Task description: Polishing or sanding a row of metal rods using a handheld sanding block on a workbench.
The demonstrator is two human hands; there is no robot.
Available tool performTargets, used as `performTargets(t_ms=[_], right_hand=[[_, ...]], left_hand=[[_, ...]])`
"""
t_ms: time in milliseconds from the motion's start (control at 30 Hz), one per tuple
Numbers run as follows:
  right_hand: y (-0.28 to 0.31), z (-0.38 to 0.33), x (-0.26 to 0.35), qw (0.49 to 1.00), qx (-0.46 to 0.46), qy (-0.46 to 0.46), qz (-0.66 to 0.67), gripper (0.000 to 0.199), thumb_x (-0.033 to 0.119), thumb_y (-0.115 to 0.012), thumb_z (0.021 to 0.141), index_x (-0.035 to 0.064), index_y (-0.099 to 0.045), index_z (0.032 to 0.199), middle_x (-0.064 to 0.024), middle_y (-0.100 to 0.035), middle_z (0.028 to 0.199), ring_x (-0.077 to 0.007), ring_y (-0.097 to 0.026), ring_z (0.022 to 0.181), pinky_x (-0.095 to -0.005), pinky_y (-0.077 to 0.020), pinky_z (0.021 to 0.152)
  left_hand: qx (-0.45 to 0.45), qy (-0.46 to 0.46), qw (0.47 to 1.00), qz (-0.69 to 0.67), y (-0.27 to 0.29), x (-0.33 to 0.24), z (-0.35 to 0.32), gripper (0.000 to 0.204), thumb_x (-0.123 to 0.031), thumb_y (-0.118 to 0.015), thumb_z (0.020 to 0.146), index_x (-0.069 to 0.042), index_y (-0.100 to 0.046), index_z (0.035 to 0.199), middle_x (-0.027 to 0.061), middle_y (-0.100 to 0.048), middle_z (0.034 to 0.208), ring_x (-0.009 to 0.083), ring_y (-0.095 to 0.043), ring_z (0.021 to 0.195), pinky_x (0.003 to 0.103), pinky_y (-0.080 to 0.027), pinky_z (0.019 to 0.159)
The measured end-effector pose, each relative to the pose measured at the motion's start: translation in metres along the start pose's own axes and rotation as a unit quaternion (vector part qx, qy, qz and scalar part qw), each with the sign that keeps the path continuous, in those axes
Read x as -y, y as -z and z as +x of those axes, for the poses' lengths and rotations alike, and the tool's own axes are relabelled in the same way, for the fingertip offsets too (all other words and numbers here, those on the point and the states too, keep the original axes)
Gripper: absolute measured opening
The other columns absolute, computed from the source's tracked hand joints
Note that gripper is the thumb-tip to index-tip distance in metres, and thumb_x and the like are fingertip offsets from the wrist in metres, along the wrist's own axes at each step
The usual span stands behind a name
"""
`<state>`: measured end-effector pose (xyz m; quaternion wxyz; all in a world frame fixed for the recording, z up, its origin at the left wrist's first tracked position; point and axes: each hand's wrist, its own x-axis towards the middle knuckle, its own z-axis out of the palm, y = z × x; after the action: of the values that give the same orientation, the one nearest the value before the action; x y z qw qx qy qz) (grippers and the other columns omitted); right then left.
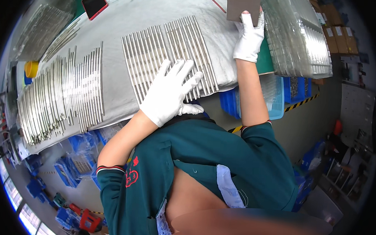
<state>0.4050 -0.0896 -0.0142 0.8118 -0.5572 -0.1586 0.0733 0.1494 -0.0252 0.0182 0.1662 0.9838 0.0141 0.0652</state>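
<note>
Left white-gloved hand (171, 93): fingers spread flat on row of thin silver metal rods (169, 50). Right white-gloved hand (249, 36): pinching flat brown cardboard sheet (243, 5).

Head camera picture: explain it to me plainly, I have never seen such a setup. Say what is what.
This is one wide fisheye view from a camera worn on a person's head, looking down, so straight edges bend. There is no machine, only two white-gloved hands. The left hand lies flat on a row of thin metal rods laid side by side on a grey cloth-covered table. The right hand has its grip on a brown-grey card. More rods lie to the left, and clear plastic trays are stacked on the right.
</note>
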Motion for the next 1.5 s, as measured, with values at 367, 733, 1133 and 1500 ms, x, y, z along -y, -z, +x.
performTargets(t_ms=[367,733,1133,1500], right_hand=[[0.000,-0.001,0.003,1.000,0.019,0.002,0.017,0.057,0.015,-0.069,0.092,0.0095,-0.043,0.143,-0.0072,-0.056,0.132,-0.0228,-0.057,0.118,-0.0441,-0.0469,0.099],[0.003,-0.002,0.000,1.000,0.005,-0.001,0.011,0.063,0.017,-0.071,0.091,0.0095,-0.041,0.146,-0.0076,-0.056,0.132,-0.0225,-0.056,0.119,-0.0439,-0.0464,0.098],[0.005,0.001,-0.003,1.000,0.012,-0.001,0.022,0.060,0.015,-0.069,0.091,0.0095,-0.042,0.145,-0.0071,-0.057,0.131,-0.0224,-0.057,0.117,-0.0437,-0.0467,0.098],[0.003,0.000,-0.002,0.999,0.030,0.011,0.029,0.060,0.016,-0.070,0.092,0.0090,-0.042,0.144,-0.0073,-0.057,0.131,-0.0222,-0.057,0.117,-0.0436,-0.0465,0.099]], left_hand=[[0.014,-0.013,0.999,-0.041,-0.011,-0.006,0.013,0.094,-0.064,-0.072,0.069,-0.008,-0.051,0.140,0.0245,-0.046,0.143,0.0434,-0.040,0.135,0.053,-0.028,0.115],[0.019,-0.027,0.999,-0.042,-0.016,-0.009,0.025,0.096,-0.064,-0.073,0.069,-0.008,-0.047,0.143,0.0257,-0.044,0.144,0.0453,-0.040,0.135,0.054,-0.029,0.114],[0.022,-0.019,0.999,-0.039,-0.016,-0.008,0.021,0.095,-0.064,-0.072,0.070,-0.009,-0.048,0.143,0.0250,-0.043,0.145,0.0452,-0.040,0.135,0.054,-0.029,0.115],[-0.033,-0.009,0.999,-0.021,-0.011,-0.015,0.018,0.096,-0.060,-0.077,0.065,-0.007,-0.049,0.139,0.0241,-0.047,0.140,0.0434,-0.044,0.130,0.056,-0.031,0.111]])
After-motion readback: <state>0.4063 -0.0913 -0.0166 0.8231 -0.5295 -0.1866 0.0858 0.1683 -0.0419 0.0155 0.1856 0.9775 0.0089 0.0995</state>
